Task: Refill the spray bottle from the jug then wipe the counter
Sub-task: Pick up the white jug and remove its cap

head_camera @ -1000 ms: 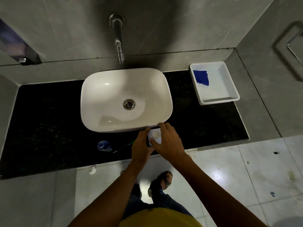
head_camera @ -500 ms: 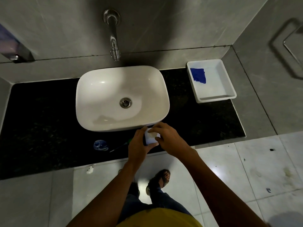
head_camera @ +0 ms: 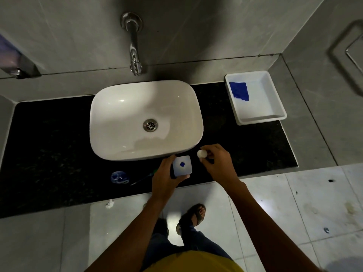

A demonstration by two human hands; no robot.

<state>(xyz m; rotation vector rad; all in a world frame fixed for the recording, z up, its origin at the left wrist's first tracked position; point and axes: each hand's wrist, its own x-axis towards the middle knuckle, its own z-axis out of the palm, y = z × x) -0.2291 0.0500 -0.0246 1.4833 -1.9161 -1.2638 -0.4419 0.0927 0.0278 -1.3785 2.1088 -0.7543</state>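
- The left hand [head_camera: 167, 176] reaches in from the near side, forearm angled up from lower left, with fingers and thumb wrapped around a white square-shouldered jug [head_camera: 182, 166].
- The jug stands upright on the black counter [head_camera: 49, 146], just in front of the near rim of the white basin [head_camera: 146, 119]; its long axis runs straight up toward the camera, so only its top shows, with an open round mouth that looks blue inside.
- The right hand [head_camera: 218, 163] comes in from the lower right, wrist bent, its fingertips pinching a small white cap [head_camera: 201, 153] held just right of the jug and apart from it, over the counter.
- A clear bottle [head_camera: 119, 177] lies on the counter to the left of the jug, with a thin green tube beside it; which way it points is too dim to tell.
- A white tray [head_camera: 275, 91] sits at the far right of the counter with a blue cloth [head_camera: 239, 90] in its far-left corner.
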